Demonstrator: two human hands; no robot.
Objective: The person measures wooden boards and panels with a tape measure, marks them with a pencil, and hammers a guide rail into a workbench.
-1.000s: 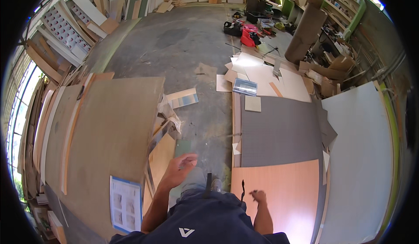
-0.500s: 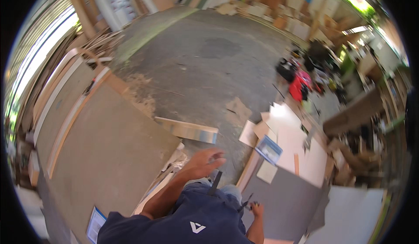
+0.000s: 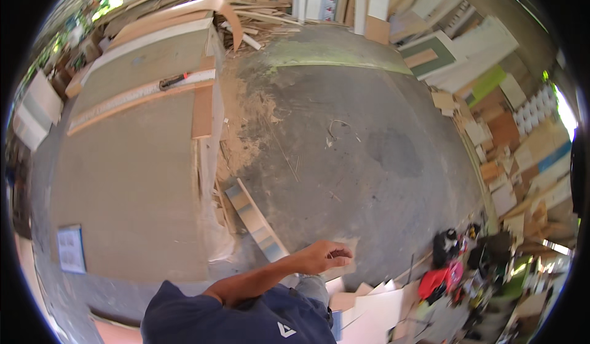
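Overhead, a person's left hand [image 3: 324,257] hangs loosely curled and empty above the concrete floor [image 3: 369,159], just right of a narrow blue-and-grey board offcut [image 3: 257,220] lying beside a large brown sheet [image 3: 129,184]. No right hand shows. Seemingly the person is walking between jobs; reaching the offcut would call for bending and opening the fingers.

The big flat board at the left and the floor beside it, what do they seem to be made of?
The big flat board looks like fibreboard or similar pressed wood: an even, matt tan face with no visible grain and straight cut edges. The floor seems to be bare concrete, grey and rough, with dark stains and pale sawdust scattered along the board's edge.
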